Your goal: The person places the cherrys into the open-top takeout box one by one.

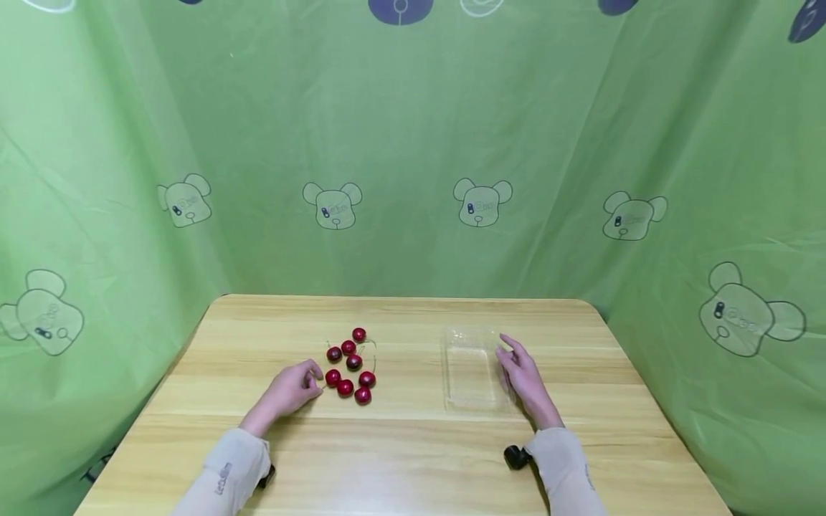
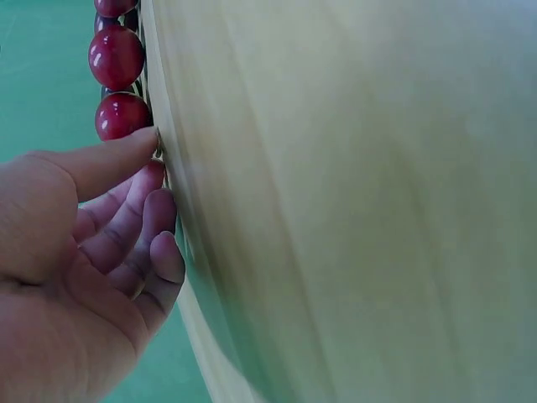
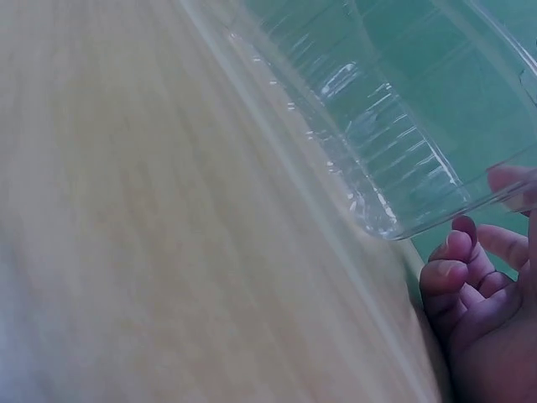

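Several dark red cherries [image 1: 354, 362], some with thin stems, lie grouped on the table left of centre. At the near left side of the group is my left hand [image 1: 293, 388]. Its thumb and forefinger tips pinch a thin stem beside the closest cherry [image 2: 122, 115], and its other fingers are loosely curled. Right of centre stands a clear plastic container [image 1: 474, 408], with nothing seen inside it. My right hand [image 1: 524, 378] holds its right side, thumb over the rim and the other fingers bent outside the wall [image 3: 436, 220].
The light wooden table [image 1: 413, 459] has rounded far corners. A green curtain [image 1: 413, 122] printed with bear heads hangs around its back and sides. A small black device [image 1: 515, 457] is strapped at the right wrist.
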Action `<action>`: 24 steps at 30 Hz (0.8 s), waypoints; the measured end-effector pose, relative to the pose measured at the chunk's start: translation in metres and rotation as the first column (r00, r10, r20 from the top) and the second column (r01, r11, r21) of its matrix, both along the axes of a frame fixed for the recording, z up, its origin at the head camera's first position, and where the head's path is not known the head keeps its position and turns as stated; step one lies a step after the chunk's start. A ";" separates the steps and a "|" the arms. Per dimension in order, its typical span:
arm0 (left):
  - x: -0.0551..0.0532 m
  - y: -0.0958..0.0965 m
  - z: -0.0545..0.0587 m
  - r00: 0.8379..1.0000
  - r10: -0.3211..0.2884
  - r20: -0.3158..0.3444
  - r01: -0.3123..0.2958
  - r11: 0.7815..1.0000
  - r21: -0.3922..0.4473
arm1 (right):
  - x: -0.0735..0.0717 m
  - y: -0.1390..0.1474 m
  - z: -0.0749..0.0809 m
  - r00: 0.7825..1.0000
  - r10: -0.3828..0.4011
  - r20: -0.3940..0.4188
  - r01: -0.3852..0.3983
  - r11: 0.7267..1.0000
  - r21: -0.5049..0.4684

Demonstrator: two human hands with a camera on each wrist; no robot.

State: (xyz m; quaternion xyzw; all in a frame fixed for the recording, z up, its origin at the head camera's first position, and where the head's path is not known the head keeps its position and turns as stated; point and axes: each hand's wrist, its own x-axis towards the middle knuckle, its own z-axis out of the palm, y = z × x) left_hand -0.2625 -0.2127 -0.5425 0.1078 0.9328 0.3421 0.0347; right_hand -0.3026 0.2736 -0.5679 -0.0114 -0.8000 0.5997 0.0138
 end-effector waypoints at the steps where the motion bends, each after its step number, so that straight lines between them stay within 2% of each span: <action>1: 0.000 0.000 0.000 1.000 0.008 0.004 -0.008 1.000 -0.003 | 0.000 -0.001 -0.001 1.000 -0.002 0.002 0.002 1.000 -0.003; 3: 0.000 0.000 -0.001 1.000 0.018 0.009 -0.018 1.000 -0.003 | 0.001 -0.001 0.001 1.000 0.006 0.013 -0.006 1.000 -0.016; 5: 0.000 0.000 -0.002 1.000 0.023 0.009 -0.023 1.000 -0.009 | 0.004 -0.004 0.009 0.999 0.015 0.032 -0.014 1.000 -0.022; 8: -0.001 0.000 -0.003 1.000 0.021 0.001 -0.021 1.000 -0.015 | 0.004 -0.005 0.009 0.999 0.015 0.034 -0.014 1.000 -0.027; 12: -0.004 0.001 -0.004 1.000 0.021 -0.012 -0.022 0.999 -0.036 | 0.000 -0.002 -0.002 1.000 0.007 0.007 -0.007 1.000 -0.009; 19: -0.006 0.005 -0.002 0.999 0.022 -0.044 -0.024 0.998 -0.064 | -0.001 -0.001 -0.002 1.000 0.013 0.009 -0.013 1.000 0.002; 24: -0.007 0.006 -0.004 0.999 0.037 -0.031 -0.039 0.997 -0.069 | -0.002 -0.002 -0.003 1.000 0.013 0.008 -0.013 1.000 0.003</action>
